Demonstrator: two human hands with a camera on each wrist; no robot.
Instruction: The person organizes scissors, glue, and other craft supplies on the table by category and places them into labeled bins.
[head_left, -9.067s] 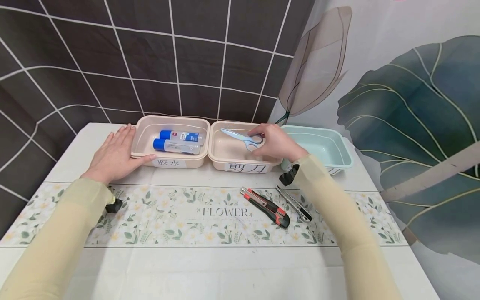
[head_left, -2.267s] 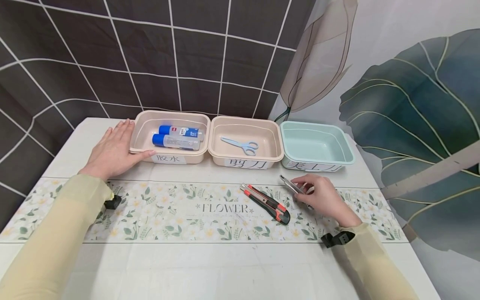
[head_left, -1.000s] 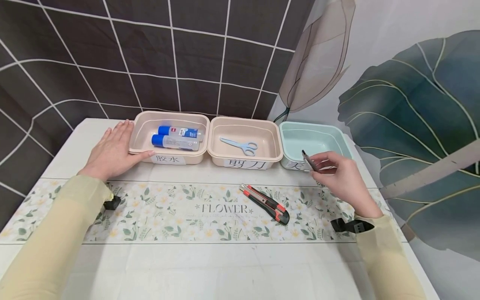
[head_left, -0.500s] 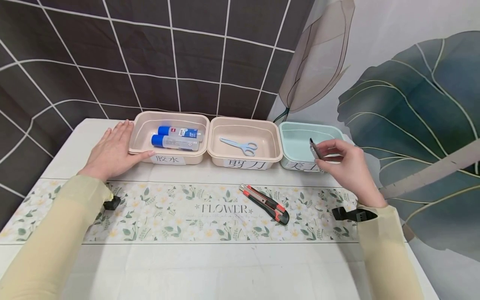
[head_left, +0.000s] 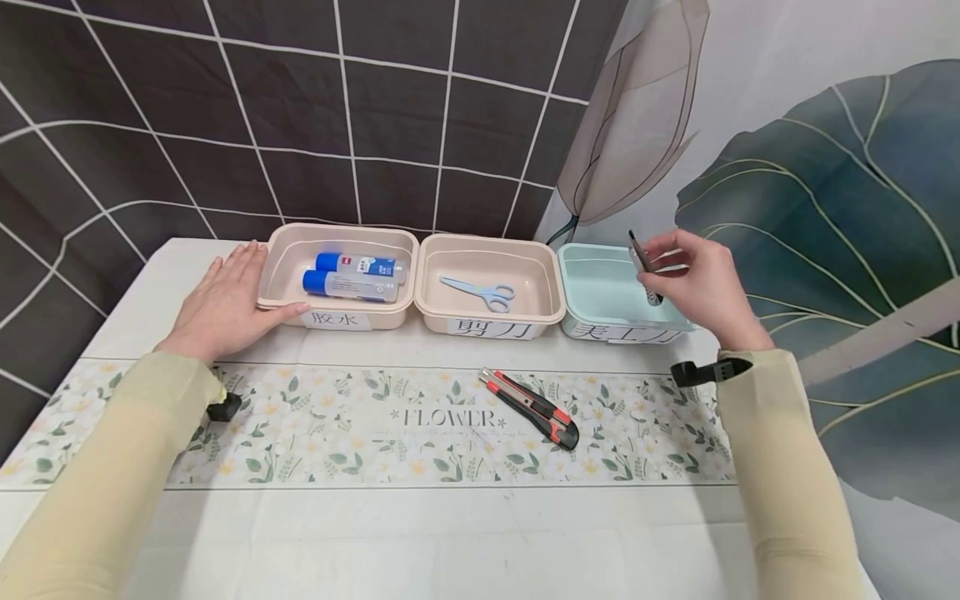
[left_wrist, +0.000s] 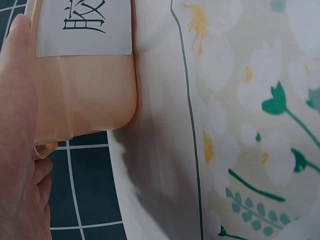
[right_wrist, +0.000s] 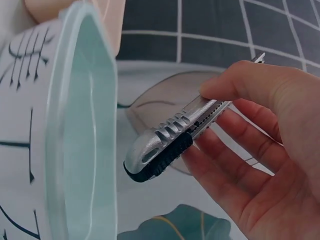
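Note:
Above the mint-green bin (head_left: 600,315) on the right, my right hand (head_left: 701,279) pinches a silver utility knife (head_left: 643,265) between thumb and fingers. In the right wrist view the knife (right_wrist: 167,137) slants down, its black-edged end beside the bin's rim (right_wrist: 82,50). My left hand (head_left: 221,304) lies with fingers extended against the left side of the beige bin (head_left: 408,317), thumb along its front rim. That bin holds two blue-capped glue bottles (head_left: 352,285). Light-blue scissors (head_left: 480,292) lie in the middle beige bin (head_left: 551,312). A red-and-black utility knife (head_left: 529,408) rests on the table.
The three labelled bins stand in a row along the back of the white table (head_left: 420,542). A floral strip (head_left: 322,433) runs across the tabletop. Behind hangs a dark grid-patterned cloth (head_left: 300,108), with a leaf-patterned one (head_left: 817,167) at the right.
The right hand, earlier at the scissors in the middle bin, has picked up the silver utility knife from the table and carried it up over the green bin. The left hand stays put.

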